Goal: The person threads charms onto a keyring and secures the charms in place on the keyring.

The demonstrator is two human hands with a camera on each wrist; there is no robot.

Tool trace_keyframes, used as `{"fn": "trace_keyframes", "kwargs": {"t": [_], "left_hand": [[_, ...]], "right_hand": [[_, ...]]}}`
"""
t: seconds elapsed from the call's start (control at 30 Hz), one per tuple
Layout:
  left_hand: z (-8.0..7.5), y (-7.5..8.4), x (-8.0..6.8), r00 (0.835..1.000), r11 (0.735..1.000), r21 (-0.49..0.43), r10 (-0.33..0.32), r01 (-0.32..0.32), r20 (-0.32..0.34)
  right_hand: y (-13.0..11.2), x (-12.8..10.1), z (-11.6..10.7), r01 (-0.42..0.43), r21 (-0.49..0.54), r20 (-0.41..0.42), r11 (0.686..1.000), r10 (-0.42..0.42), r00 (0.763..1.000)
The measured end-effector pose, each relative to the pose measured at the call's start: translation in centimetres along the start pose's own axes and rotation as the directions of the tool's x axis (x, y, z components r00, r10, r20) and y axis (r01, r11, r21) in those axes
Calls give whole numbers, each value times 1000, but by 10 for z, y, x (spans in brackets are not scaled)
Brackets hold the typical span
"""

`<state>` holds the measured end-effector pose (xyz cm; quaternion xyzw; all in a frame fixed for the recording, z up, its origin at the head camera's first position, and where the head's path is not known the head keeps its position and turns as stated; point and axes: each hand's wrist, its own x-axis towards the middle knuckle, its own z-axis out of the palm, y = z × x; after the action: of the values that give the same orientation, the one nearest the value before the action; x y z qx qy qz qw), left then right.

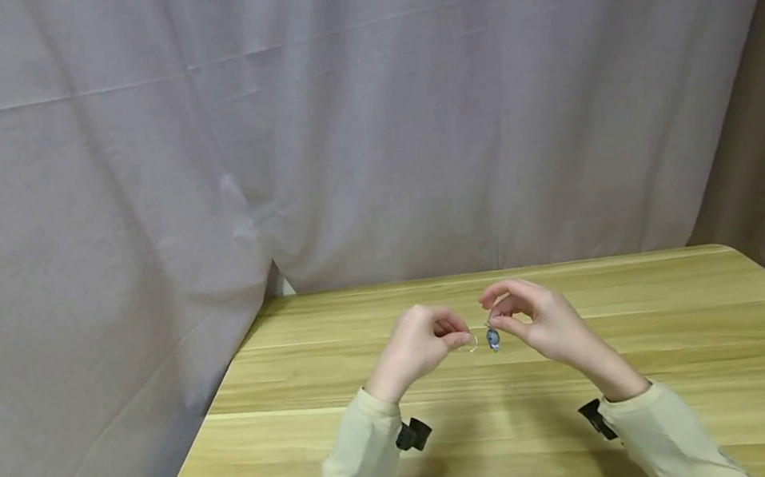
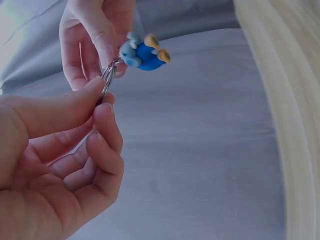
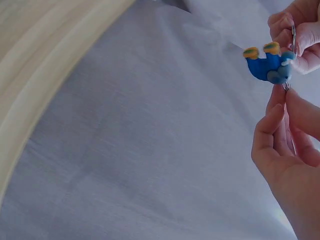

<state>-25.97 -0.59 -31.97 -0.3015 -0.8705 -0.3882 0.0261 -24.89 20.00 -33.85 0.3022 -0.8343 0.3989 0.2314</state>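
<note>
Above the wooden table (image 1: 660, 363) my two hands meet. My left hand (image 1: 459, 335) pinches a thin metal key ring (image 1: 469, 342) between thumb and forefinger; the left wrist view shows the key ring (image 2: 106, 82) edge-on at my fingertips (image 2: 100, 107). My right hand (image 1: 493, 320) pinches the small loop on top of a blue figure charm (image 1: 493, 337) with orange feet. The charm (image 2: 144, 52) hangs right beside the ring. In the right wrist view the charm (image 3: 267, 65) sits above my right hand (image 3: 282, 95), with the left hand's fingers (image 3: 300, 40) just past it.
A grey cloth curtain (image 1: 366, 112) hangs behind the table and down its left side. Black camera mounts (image 1: 414, 434) sit on both wrists of the beige sleeves. The table's left edge (image 1: 187, 465) runs close to the left arm.
</note>
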Motion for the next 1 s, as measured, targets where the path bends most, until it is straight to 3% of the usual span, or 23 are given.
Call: {"fn": "trace_keyframes", "kwargs": {"t": [0.27,0.6,0.77,1.0], "left_hand": [[-3,8,-4,999,999,-49,6,-8,-47],[0,13,-13,997,998,-43,36,-39,-68],[0,17,-17,990,995,-21,95,-98,-101],[-1,19,-20,962,988,13,156,-157,-224]], "right_hand": [[-9,3,-3,75,31,-28,997,-75,997],[-20,-5,-7,120,-49,-49,992,-122,991],[-25,-6,-7,117,-2,-40,993,-117,992],[-32,-5,-6,74,143,-20,987,-72,997]]}}
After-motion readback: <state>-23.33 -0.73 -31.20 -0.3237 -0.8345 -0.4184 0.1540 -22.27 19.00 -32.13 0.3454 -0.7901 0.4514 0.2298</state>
